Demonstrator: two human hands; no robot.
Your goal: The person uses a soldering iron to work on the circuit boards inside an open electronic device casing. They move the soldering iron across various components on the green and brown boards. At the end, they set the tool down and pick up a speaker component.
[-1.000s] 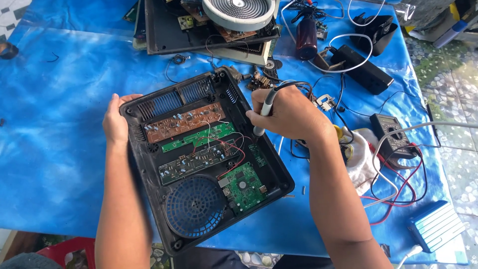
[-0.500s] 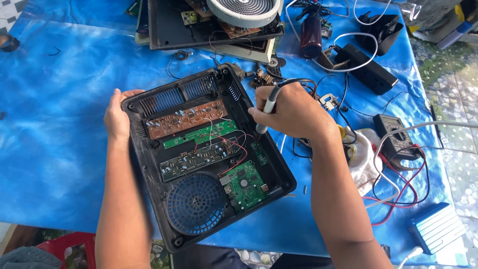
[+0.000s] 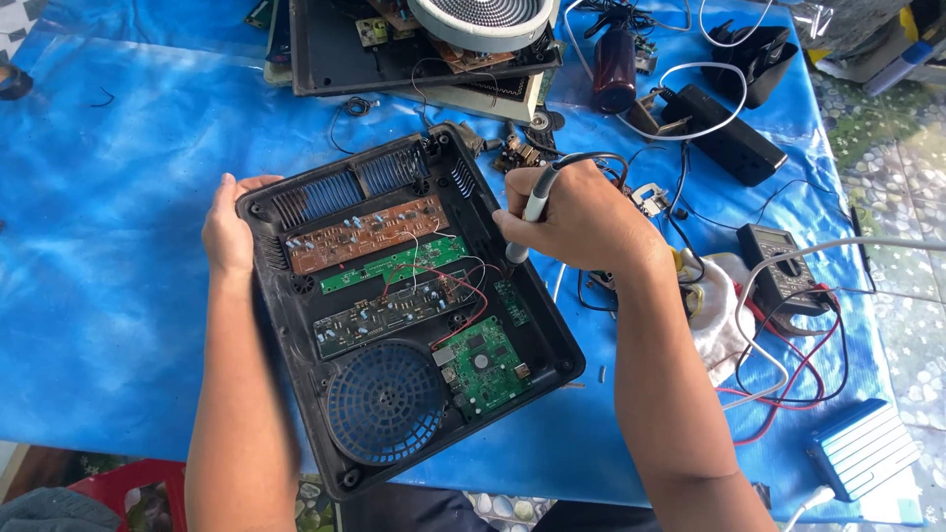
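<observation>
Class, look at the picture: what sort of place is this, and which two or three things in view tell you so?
Probably an informal electronics repair spot, perhaps outdoors: an opened black appliance casing with bare circuit boards on a blue plastic-covered table, a multimeter with red and black leads, and a soldering iron in the right hand.
</observation>
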